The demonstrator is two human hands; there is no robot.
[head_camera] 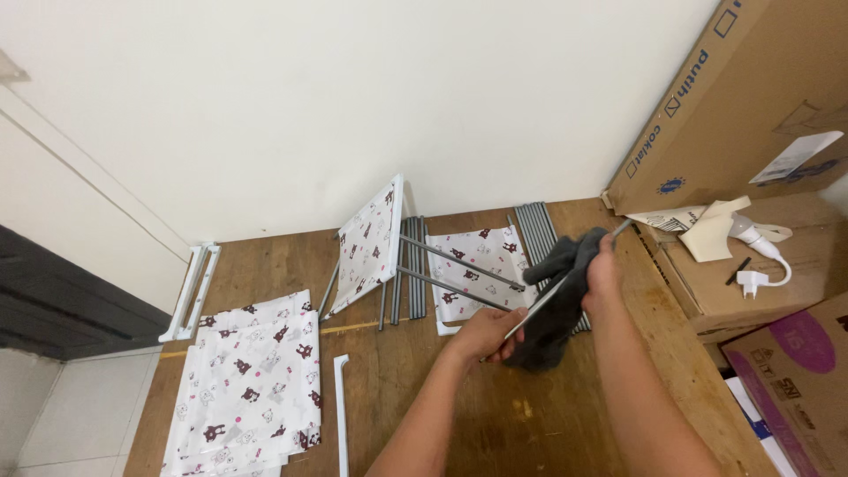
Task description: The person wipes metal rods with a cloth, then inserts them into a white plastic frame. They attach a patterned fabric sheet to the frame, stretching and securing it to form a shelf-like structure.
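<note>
Wooden flooring [442, 415] runs up to a cream wall, with patterned fabric panels [247, 380] at eight o'clock and cardboard boxes [751, 97] at two o'clock. Near centre, the left hand [486, 334] pinches the lower end of a grey metal rod [539, 305], while the right hand [602, 269] is closed around the rod's upper part through a dark grey cloth [556, 305].
</note>
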